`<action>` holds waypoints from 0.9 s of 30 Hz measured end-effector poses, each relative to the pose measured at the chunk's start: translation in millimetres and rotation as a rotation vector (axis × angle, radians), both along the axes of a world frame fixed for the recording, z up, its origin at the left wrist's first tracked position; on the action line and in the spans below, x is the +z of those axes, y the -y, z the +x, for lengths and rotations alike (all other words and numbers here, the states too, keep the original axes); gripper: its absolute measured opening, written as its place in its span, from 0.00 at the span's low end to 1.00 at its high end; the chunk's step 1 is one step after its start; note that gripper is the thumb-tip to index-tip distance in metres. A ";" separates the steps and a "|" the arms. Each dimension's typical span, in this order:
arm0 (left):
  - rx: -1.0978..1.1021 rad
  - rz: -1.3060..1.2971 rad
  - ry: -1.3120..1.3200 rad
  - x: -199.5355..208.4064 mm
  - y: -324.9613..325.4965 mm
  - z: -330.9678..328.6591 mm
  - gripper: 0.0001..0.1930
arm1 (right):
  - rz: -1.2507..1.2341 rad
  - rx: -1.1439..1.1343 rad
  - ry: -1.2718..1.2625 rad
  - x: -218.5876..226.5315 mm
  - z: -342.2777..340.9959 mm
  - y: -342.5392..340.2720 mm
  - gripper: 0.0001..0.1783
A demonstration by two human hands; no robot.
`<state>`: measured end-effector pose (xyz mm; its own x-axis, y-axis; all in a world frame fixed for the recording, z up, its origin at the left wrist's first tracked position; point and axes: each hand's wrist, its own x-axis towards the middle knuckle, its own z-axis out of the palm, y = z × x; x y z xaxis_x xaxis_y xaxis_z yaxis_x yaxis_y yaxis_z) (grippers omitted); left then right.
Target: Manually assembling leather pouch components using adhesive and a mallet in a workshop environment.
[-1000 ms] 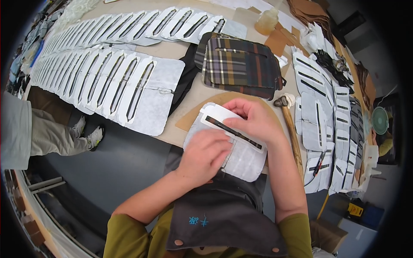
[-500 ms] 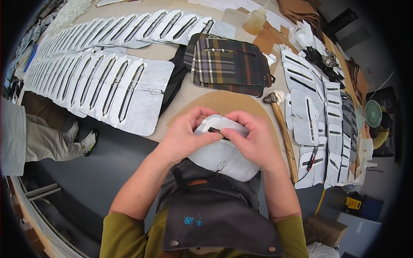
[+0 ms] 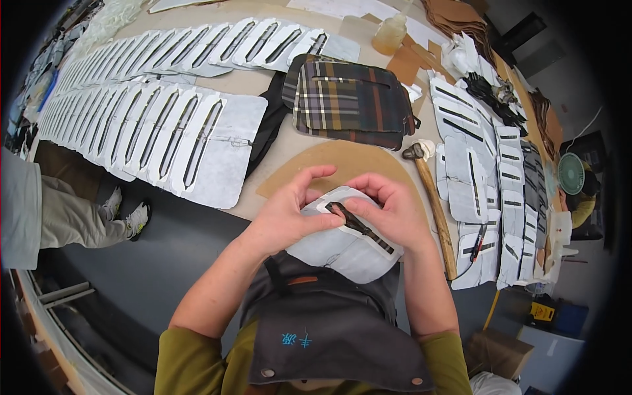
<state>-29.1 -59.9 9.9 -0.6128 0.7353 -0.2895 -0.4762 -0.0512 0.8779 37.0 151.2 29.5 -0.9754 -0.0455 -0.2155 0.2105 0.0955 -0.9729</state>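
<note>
Between my hands is a white-backed fabric panel [image 3: 329, 249] with rounded corners and a long dark slot framed in white. My left hand [image 3: 286, 209] grips its left edge, the thumb lying by the slot's upper end and the index finger lifted off. On the other side my right hand [image 3: 388, 214] pinches the panel, thumb on top near the slot, the other fingers partly hidden behind it. The panel is held tilted over my dark apron [image 3: 309, 316], at the near edge of a brown board [image 3: 306, 158].
A hammer [image 3: 431, 204] lies right of the board. Plaid fabric panels [image 3: 349, 99] are stacked beyond it. Rows of similar white panels [image 3: 224, 148] cover the left; more panels [image 3: 469, 181] lie right. A glue bottle [image 3: 390, 34] stands far back. Another person's legs [image 3: 79, 210] show at left.
The panel has been turned and flattened, so the slot now shows along most of its length. My left index finger has lifted away from the panel's edge.
</note>
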 end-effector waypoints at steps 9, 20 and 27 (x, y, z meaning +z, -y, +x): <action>0.030 -0.045 -0.096 -10.3 -1.7 2.6 0.39 | 0.092 0.093 -0.003 8.7 -7.3 4.9 0.14; -0.063 0.321 0.224 -12.6 5.9 1.5 0.44 | 0.001 0.156 0.007 1.9 -15.5 7.1 0.11; 0.079 0.185 0.137 2.1 11.5 -16.4 0.44 | -0.009 0.147 0.209 4.0 -3.6 -20.5 0.12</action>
<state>-45.5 -71.4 12.0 -0.6347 0.7350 -0.2385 -0.5784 -0.2472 0.7774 33.4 171.6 33.5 -0.8925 -0.1864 -0.4108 0.3917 0.1316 -0.9106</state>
